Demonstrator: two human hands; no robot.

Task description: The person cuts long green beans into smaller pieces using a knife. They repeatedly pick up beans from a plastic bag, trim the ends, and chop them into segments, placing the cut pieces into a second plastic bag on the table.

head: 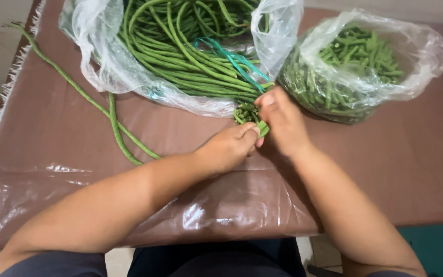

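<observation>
Head view is showing a table (pixel 52 138) under a brown cloth with clear plastic stretched over it. Largest on it is lying an open plastic bag of whole long beans (pixel 180 46), loosely gathered with a strip of teal ribbon (pixel 234 59). To the right is sitting a smaller clear bag of cut bean pieces (pixel 349 66), just beside the person's hands. Two loose long beans (pixel 114 123) are trailing over the cloth to the left, well apart from the hands.

The left hand (pixel 229 149) is curling closed around a small bundle of bean ends (pixel 249 115), fingers wrapped narrow about it. The right hand (pixel 283 120) is pinching the tips of that same bundle, thumb pressing against the ends, so both hands are gripping the one bundle just at the mouth of the big bag.

To my judgement, doing this well is calling for keeping the ends level in the left hand's grip and breaking pieces of even length, close to the holding fingers.
</observation>
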